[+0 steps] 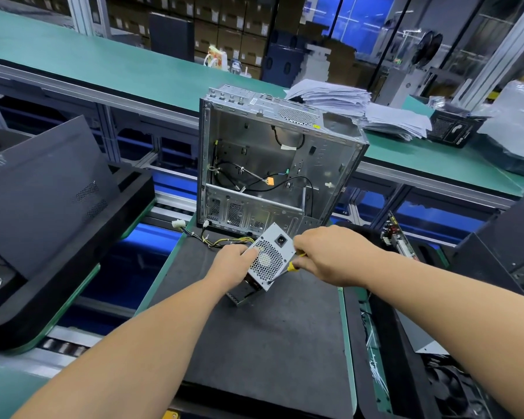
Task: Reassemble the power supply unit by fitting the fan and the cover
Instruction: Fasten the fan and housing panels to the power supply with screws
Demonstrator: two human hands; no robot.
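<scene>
Power supply (pixel 268 261) tilted on mat (pixel 254 343), gripped by left hand (pixel 230 261); right hand (pixel 324 255) clasping screwdriver (pixel 288 269), tip at grille corner. Seemingly mid-fastening.

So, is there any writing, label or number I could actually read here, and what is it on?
None reads clearly.
Yellow sticker on the computer case: too small.
White marking on the black box beside the paper stack: blurred.
Power supply unit: no text shows.
</scene>
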